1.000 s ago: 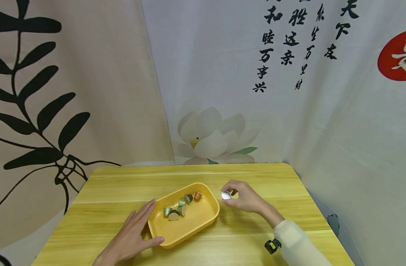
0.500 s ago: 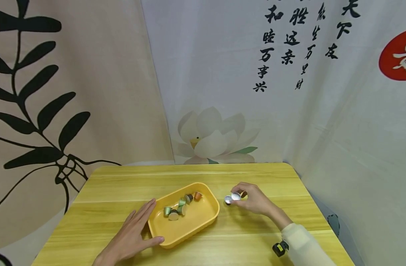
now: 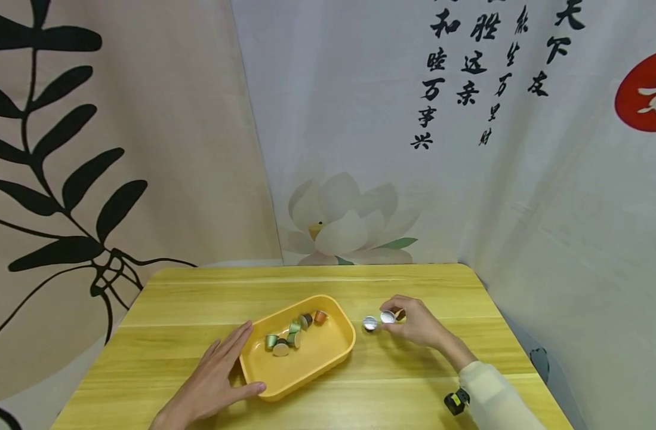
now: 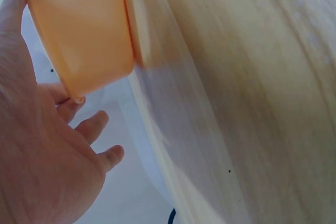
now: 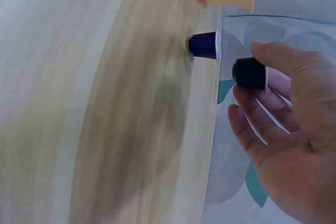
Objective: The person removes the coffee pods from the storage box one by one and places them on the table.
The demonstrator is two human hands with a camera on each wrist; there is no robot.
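Observation:
My left hand (image 3: 215, 373) rests at the near-left end of a yellow tray (image 3: 295, 377), thumb and forefinger spread along its rim; the left wrist view shows the fingertips right at that rim. Between thumb and fingertips, my right hand (image 3: 425, 325) pinches a coffee capsule (image 3: 388, 317), foil lid facing the head camera. Its dark, almost black body (image 5: 249, 73) shows in the right wrist view. A dark blue coffee capsule (image 5: 203, 45) stands on the table just left of it, silver foil (image 3: 370, 323) up.
Inside the tray lie several capsules, among them a green one (image 3: 271, 342) and an orange one (image 3: 320, 317). The wooden table (image 3: 413, 388) ends at a printed cloth backdrop (image 3: 349, 119). A dark device (image 3: 456, 401) sits at the right wrist.
My right hand has moved to the right with its capsule, away from the tray. The blue capsule now shows standing on the table. My left hand and the tray have stayed put.

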